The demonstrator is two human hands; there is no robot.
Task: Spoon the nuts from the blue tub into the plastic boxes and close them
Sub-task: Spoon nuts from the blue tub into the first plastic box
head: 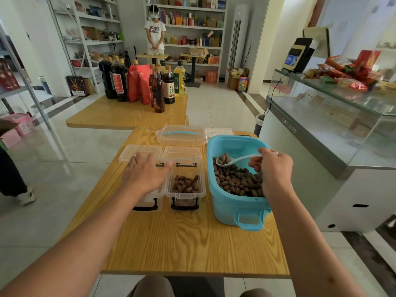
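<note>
Shop shelving backs a wooden table [192, 243]; near its right edge the blue tub [231, 202] holds nuts [237, 181]. One plastic box [186, 185] is part filled, lids open, so filling and closing remain. Right hand [274, 168] pinches a loaded spoon [227, 161]; left hand [147, 172] rests flat on the neighbouring box [150, 200]

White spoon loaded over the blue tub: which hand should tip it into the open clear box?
Right hand: it holds the white spoon, beside the clear plastic box. Left hand rests on the neighbouring box.
</note>
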